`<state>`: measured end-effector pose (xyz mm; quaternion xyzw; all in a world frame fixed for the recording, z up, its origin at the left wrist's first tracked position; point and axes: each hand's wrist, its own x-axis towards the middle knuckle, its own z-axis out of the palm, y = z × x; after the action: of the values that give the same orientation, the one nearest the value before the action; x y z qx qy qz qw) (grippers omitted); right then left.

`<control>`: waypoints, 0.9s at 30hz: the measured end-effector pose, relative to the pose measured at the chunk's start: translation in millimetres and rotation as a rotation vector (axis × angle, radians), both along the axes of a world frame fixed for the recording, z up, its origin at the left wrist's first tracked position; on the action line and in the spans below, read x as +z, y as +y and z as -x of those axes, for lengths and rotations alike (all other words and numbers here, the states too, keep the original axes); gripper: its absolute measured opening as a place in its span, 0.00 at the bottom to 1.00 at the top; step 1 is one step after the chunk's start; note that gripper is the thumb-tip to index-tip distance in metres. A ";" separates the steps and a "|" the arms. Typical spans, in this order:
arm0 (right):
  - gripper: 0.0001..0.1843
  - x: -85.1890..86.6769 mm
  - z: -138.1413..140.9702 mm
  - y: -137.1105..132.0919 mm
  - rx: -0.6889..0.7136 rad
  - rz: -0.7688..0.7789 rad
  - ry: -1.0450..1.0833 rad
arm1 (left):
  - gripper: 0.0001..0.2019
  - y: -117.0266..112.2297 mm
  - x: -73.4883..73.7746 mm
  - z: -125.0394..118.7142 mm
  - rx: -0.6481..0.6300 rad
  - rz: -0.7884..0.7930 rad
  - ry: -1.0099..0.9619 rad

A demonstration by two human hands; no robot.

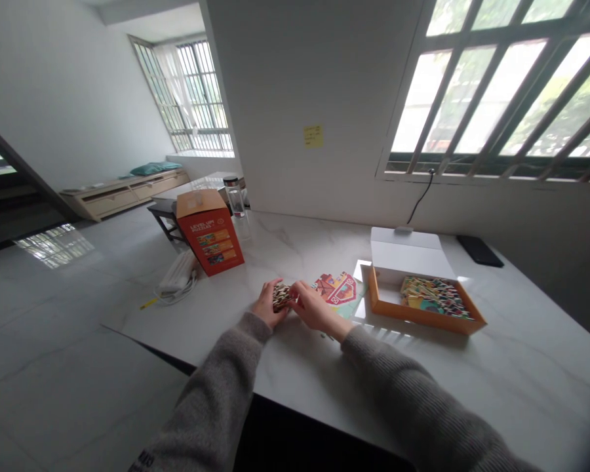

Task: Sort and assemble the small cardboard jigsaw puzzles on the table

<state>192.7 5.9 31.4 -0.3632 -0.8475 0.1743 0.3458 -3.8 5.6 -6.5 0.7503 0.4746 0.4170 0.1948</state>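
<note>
I'm seeing the left hand [267,305] and right hand [315,309] pressing together on a stack of puzzle pieces [281,297], left of the picture card [338,290], apparently keeping it squared; detail is poor. The orange tray [413,314] is sitting farther right, holding loose pieces [435,297] within reach.

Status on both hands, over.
Left hand and right hand gripping a stack of puzzle pieces. Picture card just beyond right hand. Orange tray further right.
</note>
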 end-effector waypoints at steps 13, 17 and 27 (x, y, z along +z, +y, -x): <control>0.13 -14.7 -45.4 41.9 -0.037 -0.208 -0.451 | 0.36 4.1 -3.0 -0.4 0.097 -0.063 -0.039; 0.10 -14.6 -42.0 36.5 -0.098 -0.218 -0.431 | 0.35 3.9 -3.2 -1.8 0.109 -0.058 -0.031; 0.18 -9.6 -26.0 13.1 -0.062 -0.259 -0.231 | 0.33 3.8 -4.7 -4.7 0.128 -0.023 -0.011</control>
<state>218.7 19.0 21.8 -0.3590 -0.8854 0.0100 0.2950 0.9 9.4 -11.2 0.7182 0.5158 0.4383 0.1615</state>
